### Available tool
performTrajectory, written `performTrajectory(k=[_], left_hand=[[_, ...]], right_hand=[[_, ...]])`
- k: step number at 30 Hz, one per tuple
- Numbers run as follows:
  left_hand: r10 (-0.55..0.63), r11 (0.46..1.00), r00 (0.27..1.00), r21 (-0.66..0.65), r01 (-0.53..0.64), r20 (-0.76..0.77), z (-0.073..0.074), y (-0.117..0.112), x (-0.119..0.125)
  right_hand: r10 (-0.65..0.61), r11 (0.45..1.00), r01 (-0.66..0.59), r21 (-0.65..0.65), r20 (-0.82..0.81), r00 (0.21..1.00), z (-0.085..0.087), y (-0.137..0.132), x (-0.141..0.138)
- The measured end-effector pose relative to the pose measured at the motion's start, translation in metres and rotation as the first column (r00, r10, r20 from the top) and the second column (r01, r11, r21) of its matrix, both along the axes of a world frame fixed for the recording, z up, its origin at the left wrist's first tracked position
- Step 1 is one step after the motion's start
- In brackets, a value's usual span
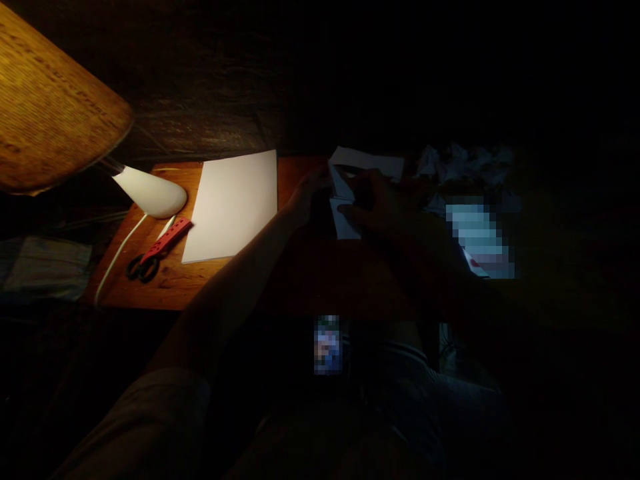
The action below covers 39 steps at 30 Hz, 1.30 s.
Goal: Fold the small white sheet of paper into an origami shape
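The scene is very dark. A folded white paper [345,193] lies on the wooden table [175,280], and both hands are on it. My left hand [306,197] touches the paper's left edge, with its fingers curled against the sheet. From the right, my right hand [377,207] lies over the paper and presses down on it; its fingers are hard to make out in the shadow.
A stack of white sheets [233,203] lies to the left, with red-handled scissors [157,250] and a white lamp [150,192] with its cord beside it. Crumpled papers [465,163] sit at the back right. A glowing screen [480,237] lies right; another [327,343] on my lap.
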<state>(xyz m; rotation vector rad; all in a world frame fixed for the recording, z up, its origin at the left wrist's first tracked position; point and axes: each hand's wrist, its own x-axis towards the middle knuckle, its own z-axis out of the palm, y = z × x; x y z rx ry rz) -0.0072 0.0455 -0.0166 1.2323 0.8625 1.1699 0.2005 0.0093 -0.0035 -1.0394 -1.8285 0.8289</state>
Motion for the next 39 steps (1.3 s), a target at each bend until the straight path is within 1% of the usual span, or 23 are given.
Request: performTrajectory(k=[3, 5, 8, 11, 13, 15, 19, 22, 26, 28, 31, 34, 37, 39], left_hand=[[0.008, 1.000, 1.000, 0.012, -0.007, -0.022, -0.003, 0.000, -0.001], [-0.006, 0.999, 0.997, 0.033, 0.008, -0.074, -0.003, -0.001, -0.001], [-0.050, 0.996, 0.987, 0.069, 0.061, -0.153, -0.001, -0.002, 0.000], [-0.103, 0.987, 0.979, 0.102, 0.122, -0.177, 0.002, -0.004, 0.000], [-0.135, 0.981, 0.972, 0.113, 0.158, -0.194, 0.002, -0.004, -0.001], [-0.137, 0.979, 0.964, 0.119, 0.167, -0.227, 0.000, -0.003, -0.002], [-0.087, 0.988, 0.965, 0.098, 0.115, -0.249, -0.007, -0.002, -0.003], [-0.054, 0.994, 0.968, 0.083, 0.076, -0.246, -0.010, -0.002, -0.002], [-0.036, 0.990, 0.952, 0.116, 0.075, -0.304, -0.006, -0.003, 0.000], [-0.064, 0.988, 0.947, 0.111, 0.104, -0.315, -0.003, -0.005, 0.002], [-0.108, 0.989, 0.943, 0.064, 0.135, -0.314, 0.001, -0.007, 0.002], [-0.101, 0.988, 0.951, 0.084, 0.131, -0.293, 0.001, -0.007, 0.002], [-0.091, 0.984, 0.959, 0.121, 0.127, -0.267, -0.001, -0.004, 0.002], [-0.091, 0.984, 0.962, 0.124, 0.126, -0.257, -0.002, -0.002, 0.002]], right_hand=[[-0.048, 0.998, 0.045, 0.035, 0.085, 0.995, 0.001, 0.000, 0.001], [-0.066, 0.996, 0.059, 0.059, 0.127, 0.990, 0.002, 0.000, 0.002], [-0.088, 0.994, 0.076, 0.077, 0.171, 0.981, 0.003, 0.001, 0.002], [-0.116, 0.992, 0.105, 0.069, 0.183, 0.976, 0.003, 0.001, 0.001], [-0.152, 0.987, 0.143, 0.066, 0.167, 0.974, 0.004, 0.000, 0.000], [-0.176, 0.984, 0.169, 0.061, 0.144, 0.974, 0.005, -0.001, -0.001], [-0.139, 0.990, 0.138, 0.025, 0.070, 0.988, 0.005, -0.001, -0.001], [-0.126, 0.992, 0.126, 0.008, 0.022, 0.992, -0.001, 0.005, -0.001], [-0.131, 0.991, 0.132, 0.016, -0.042, 0.991, -0.009, 0.014, -0.001], [-0.128, 0.991, 0.130, 0.018, -0.083, 0.988, -0.009, 0.016, -0.001], [-0.136, 0.991, 0.135, -0.017, -0.139, 0.981, -0.006, 0.017, 0.001], [-0.149, 0.988, 0.141, -0.062, -0.162, 0.975, -0.006, 0.019, 0.003], [-0.128, 0.989, 0.109, -0.101, -0.203, 0.971, -0.007, 0.023, 0.005], [-0.110, 0.991, 0.088, -0.103, -0.234, 0.966, -0.008, 0.026, 0.007]])
